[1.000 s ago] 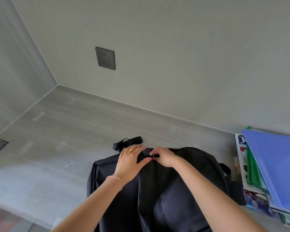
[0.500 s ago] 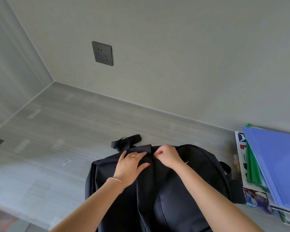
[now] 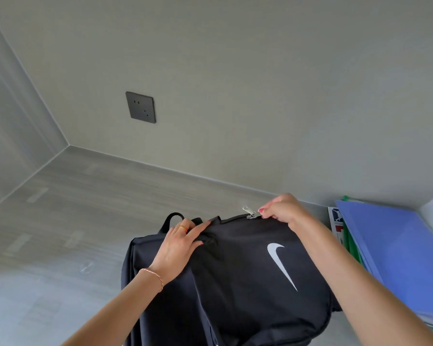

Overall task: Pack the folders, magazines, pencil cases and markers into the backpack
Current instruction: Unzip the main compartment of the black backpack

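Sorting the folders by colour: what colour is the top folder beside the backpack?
Blue; the top folder shows best in the head view, right of the backpack.

So the black backpack [image 3: 248, 283] is standing on my desk with its white swoosh logo facing me, and the silver zipper pulls [image 3: 250, 214] are sitting at the top edge. Off to the right, a blue folder [image 3: 395, 255] lies on top of a green folder [image 3: 351, 245], with a magazine [image 3: 336, 221] poking out from underneath.

One black backpack [image 3: 248, 283], two folders, blue [image 3: 398, 258] and green [image 3: 349, 243], one magazine [image 3: 336, 221], one wall socket [image 3: 140, 107].
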